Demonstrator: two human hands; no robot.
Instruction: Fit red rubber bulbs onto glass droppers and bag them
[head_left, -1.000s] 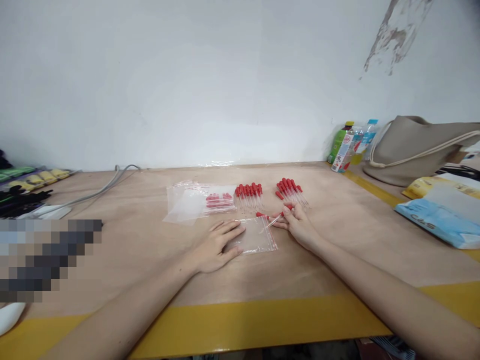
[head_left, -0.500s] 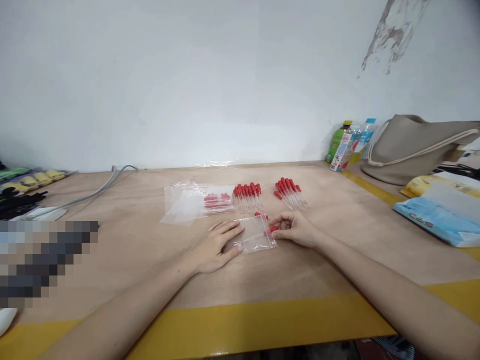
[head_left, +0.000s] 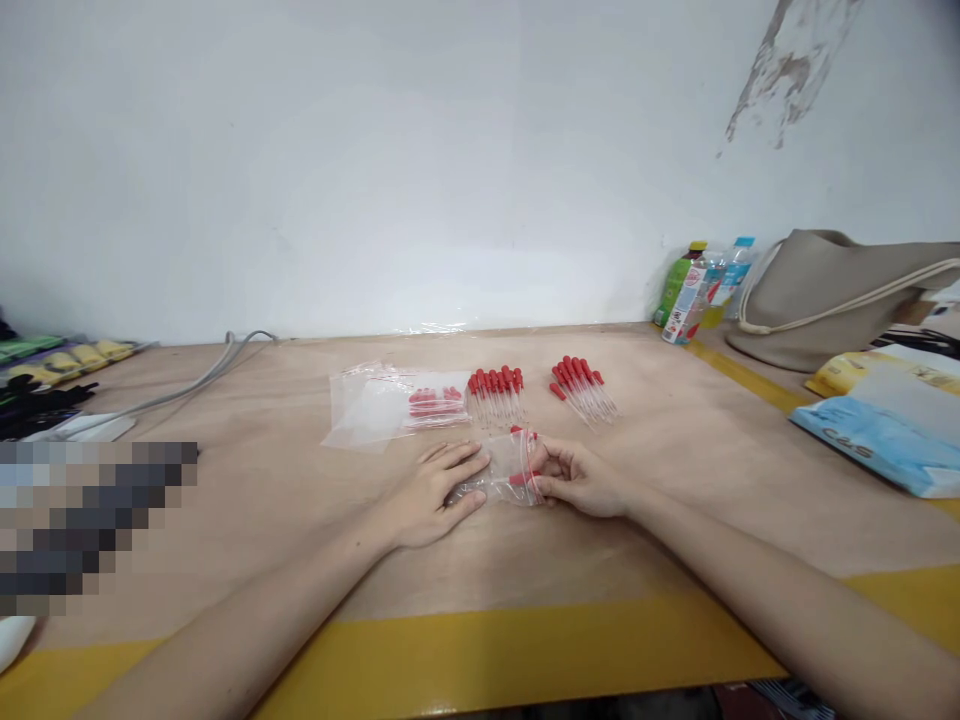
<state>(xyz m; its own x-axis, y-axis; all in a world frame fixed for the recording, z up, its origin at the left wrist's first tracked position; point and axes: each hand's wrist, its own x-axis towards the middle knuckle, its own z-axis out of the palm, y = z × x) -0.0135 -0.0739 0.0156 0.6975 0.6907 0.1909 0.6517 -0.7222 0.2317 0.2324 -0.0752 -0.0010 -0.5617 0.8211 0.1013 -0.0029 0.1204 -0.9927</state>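
Observation:
A small clear zip bag (head_left: 504, 458) lies on the table between my two hands, its mouth facing right. My left hand (head_left: 439, 492) rests flat with fingers apart, fingertips on the bag's left part. At the mouth, my right hand (head_left: 585, 478) has thumb and fingers closed around the bulb end of a dropper (head_left: 523, 479). This dropper's red bulb shows within the bag, just past the zip strip. Another red bulb (head_left: 516, 430) shows at the bag's upper edge; whether it is inside I cannot tell.
Behind the bag lie two groups of red-bulbed droppers (head_left: 496, 383) (head_left: 577, 375). Left of them are filled bags (head_left: 437, 402) and flat clear bags (head_left: 360, 405). Bottles (head_left: 686, 300), a grey bag (head_left: 825, 290) and a blue tissue pack (head_left: 877, 440) stand right. A cable (head_left: 202, 375) runs left.
My right hand has moved slightly left and down, pushing the dropper's red bulb through the bag's mouth. The bag has crumpled near its opening. My left hand stays in place.

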